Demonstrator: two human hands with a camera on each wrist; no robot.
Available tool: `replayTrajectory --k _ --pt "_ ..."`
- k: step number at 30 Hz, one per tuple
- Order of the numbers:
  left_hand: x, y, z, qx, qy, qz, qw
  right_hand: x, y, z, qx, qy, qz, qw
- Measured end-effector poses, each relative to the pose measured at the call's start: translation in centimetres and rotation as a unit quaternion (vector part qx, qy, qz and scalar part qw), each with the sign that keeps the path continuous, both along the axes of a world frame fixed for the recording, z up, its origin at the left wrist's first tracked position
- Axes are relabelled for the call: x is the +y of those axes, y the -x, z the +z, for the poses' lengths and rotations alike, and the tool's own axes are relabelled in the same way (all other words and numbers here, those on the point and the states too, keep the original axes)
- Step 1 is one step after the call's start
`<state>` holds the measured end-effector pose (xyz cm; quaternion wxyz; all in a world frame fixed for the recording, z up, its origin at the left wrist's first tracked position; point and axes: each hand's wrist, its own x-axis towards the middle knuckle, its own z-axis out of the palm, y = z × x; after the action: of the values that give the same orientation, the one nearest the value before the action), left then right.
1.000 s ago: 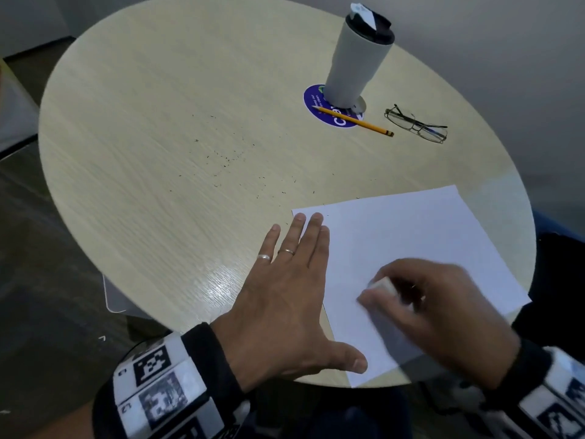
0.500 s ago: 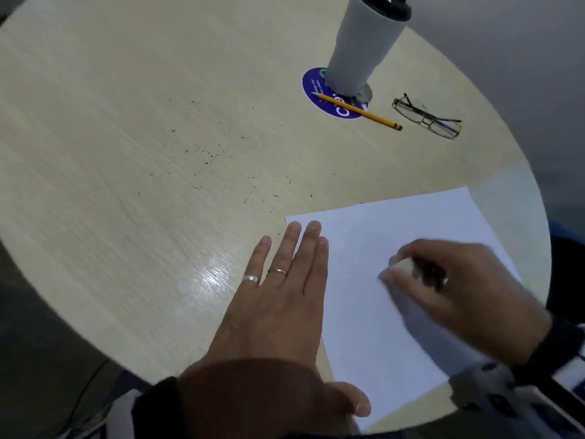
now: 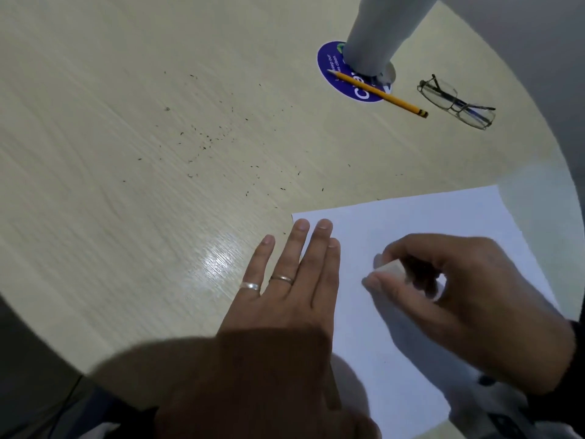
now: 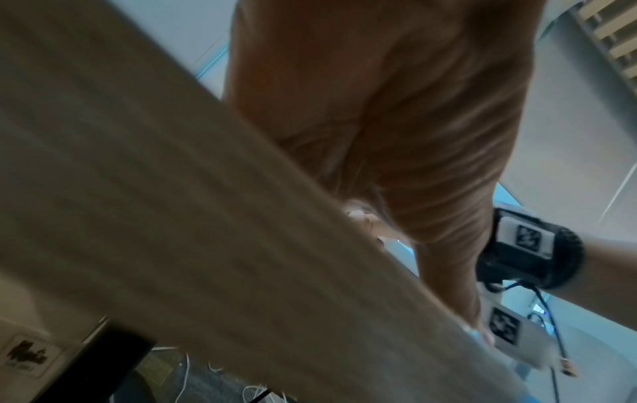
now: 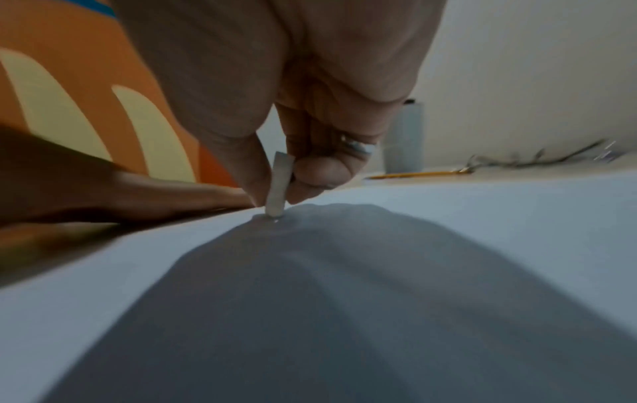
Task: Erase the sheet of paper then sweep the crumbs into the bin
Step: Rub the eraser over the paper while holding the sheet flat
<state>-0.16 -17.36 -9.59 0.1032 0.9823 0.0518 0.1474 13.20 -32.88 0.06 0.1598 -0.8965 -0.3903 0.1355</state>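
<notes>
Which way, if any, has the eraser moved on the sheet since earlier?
Yes. The eraser in the right hand has moved away from the person, toward the far edge of the sheet.

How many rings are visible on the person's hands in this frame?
3. Two on the left hand: little finger and ring finger. One on a right hand finger in the right wrist view. Others may be hidden.

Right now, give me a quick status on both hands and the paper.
Left hand flat, pinning the sheet of paper. Right hand pinching eraser, tip on sheet. Crumbs unswept on table; nothing blocking.
</notes>
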Motion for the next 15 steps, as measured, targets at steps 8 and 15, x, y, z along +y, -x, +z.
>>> replayTrajectory --k 8,15 --pt "-0.3 0.1 -1.0 -0.021 0.018 -0.004 1.0 -0.4 -2.5 0.5 -0.037 0.002 -0.047 0.998" --pt "0.2 0.2 -0.3 0.041 0.019 -0.039 0.998 -0.4 -3.6 -0.1 -0.063 -0.026 -0.066 0.995"
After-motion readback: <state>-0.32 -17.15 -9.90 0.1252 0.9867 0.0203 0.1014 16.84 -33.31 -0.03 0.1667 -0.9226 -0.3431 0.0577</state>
